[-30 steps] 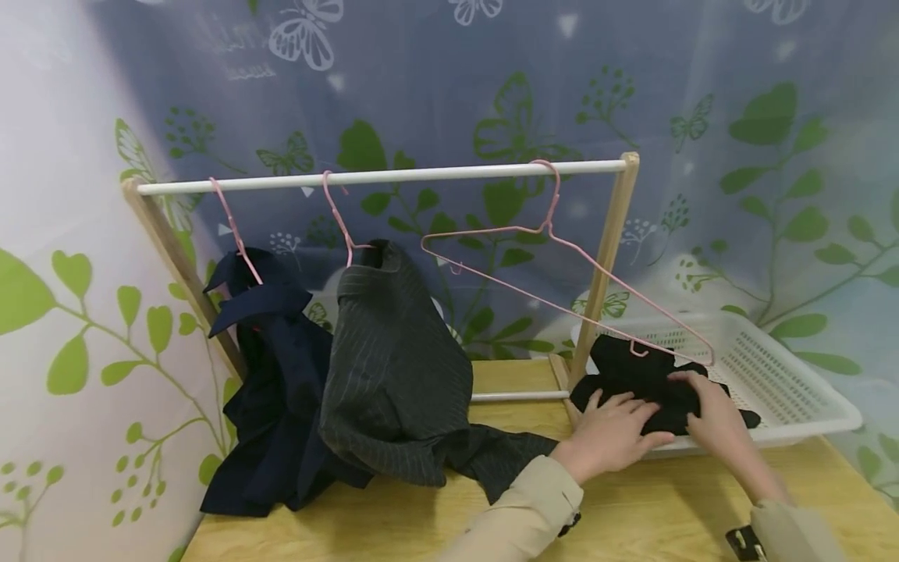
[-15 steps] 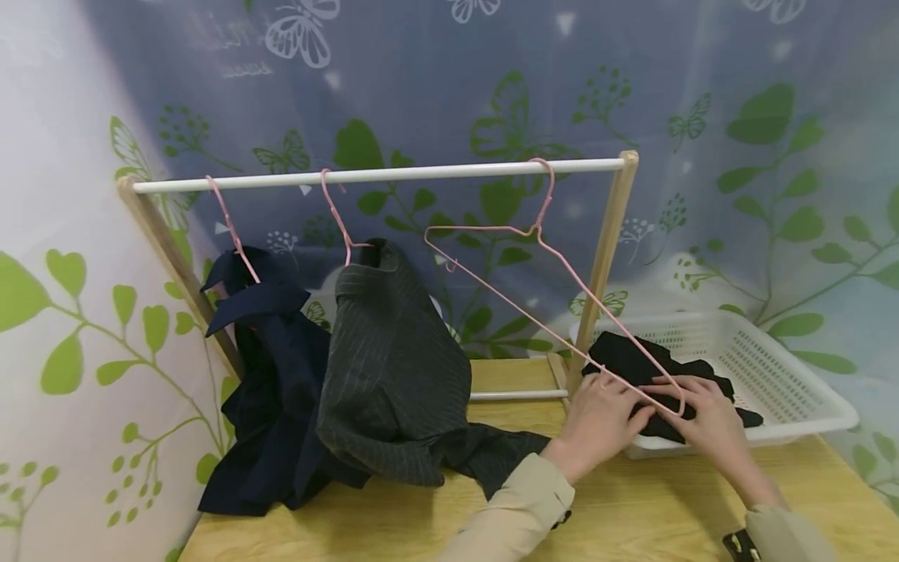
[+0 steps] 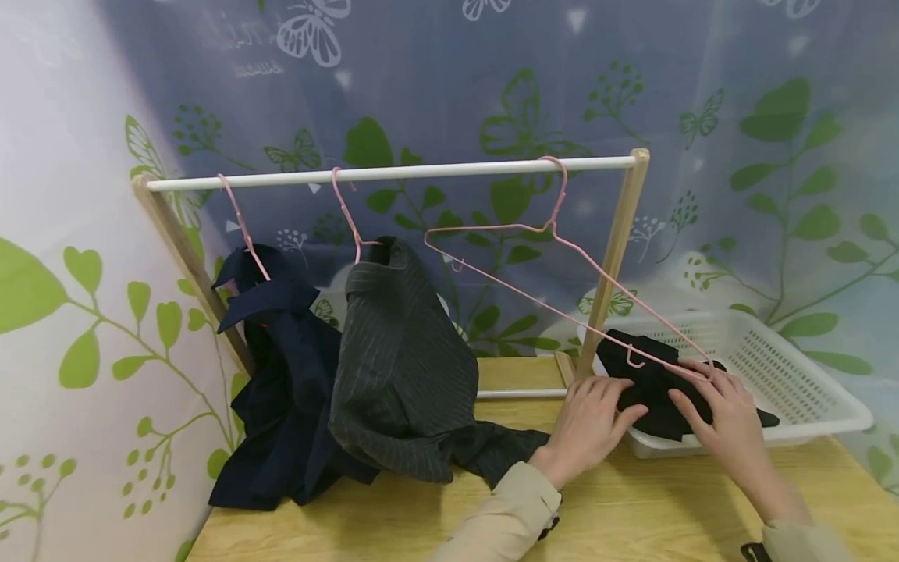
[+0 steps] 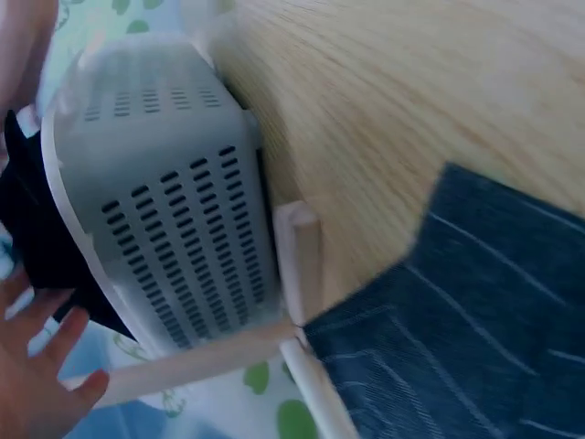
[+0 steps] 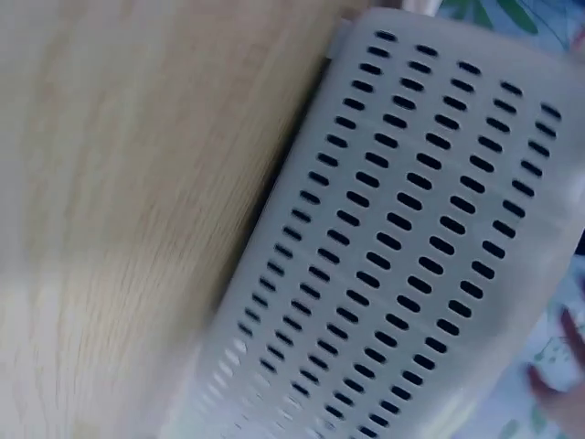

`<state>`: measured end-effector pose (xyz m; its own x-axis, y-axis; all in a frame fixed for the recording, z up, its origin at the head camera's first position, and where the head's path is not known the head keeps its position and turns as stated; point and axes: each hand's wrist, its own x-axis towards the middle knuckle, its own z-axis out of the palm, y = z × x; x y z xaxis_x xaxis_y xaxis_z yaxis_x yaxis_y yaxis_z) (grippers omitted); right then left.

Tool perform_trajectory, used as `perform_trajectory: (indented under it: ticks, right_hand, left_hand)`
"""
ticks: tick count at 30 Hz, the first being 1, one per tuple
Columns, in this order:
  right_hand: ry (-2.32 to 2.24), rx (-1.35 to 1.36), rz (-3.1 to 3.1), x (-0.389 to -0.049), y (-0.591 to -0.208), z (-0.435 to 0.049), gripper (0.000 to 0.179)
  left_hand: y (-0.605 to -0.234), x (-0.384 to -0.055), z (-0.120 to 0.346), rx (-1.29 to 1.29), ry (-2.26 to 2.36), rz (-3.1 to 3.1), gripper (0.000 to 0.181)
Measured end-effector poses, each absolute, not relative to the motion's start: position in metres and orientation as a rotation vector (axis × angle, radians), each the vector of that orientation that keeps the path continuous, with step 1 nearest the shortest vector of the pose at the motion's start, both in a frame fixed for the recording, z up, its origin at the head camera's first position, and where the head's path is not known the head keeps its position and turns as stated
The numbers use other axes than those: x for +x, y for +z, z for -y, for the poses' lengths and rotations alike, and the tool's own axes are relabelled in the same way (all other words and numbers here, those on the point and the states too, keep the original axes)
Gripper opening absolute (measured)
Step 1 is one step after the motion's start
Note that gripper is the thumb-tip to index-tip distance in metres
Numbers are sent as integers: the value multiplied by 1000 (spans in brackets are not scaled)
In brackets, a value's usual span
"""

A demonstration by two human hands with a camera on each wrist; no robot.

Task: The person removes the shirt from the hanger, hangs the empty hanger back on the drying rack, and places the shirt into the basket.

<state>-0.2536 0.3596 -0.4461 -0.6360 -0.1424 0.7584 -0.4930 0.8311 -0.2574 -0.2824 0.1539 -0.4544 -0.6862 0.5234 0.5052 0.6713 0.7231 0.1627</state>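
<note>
A black folded garment [image 3: 653, 390] lies in the front left part of a white basket [image 3: 808, 390]. My left hand [image 3: 586, 421] hovers at the basket's left rim, fingers spread, its fingertips right at the garment's edge; the left wrist view shows this hand [image 4: 41, 357] with nothing between the fingers. My right hand [image 3: 733, 421] is over the garment, fingers loosely bent. The lower right end of a bare pink hanger [image 3: 583, 254] overlaps those fingers in the head view. Only blurred fingers [image 5: 558, 393] appear at the edge of the right wrist view.
From the white rail [image 3: 449, 170] of a wooden-legged rack hang a navy garment [image 3: 291, 375] and a dark striped garment [image 3: 407, 367] on pink hangers. The striped one trails onto the wooden table [image 3: 632, 507]. A patterned curtain [image 3: 449, 78] stands behind.
The bare hanger's right end dipped between my hands half a second ago and has swung back up to the right. My left hand shifted slightly left, my right hand right, and they stand farther apart.
</note>
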Motion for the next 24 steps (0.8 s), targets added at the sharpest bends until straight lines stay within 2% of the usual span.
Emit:
perform_trajectory:
  ticks: [5,7,13,19,24]
  right_hand:
    - [336,667,2059,-244,-446,-347,45]
    - [255,678,2142,-242,-448,-347,36]
    - [157,401,2680,-246,-445,-359,22]
    - [136,201,3071,-266,-433,-375,39]
    - [190,154,3110,-268,-432,-373,47]
  left_hand:
    - [-454,-277,-159,-1142,-271,2696,61]
    - [-454,-276,-158,-1156,-228,2714,59]
    - [-453,-275,-154,-1171,-225,2655,51]
    - [-452,-276,-153,-1235,-259,2645,39]
    - [-451,-278,-153,-1245,-254,2663,39]
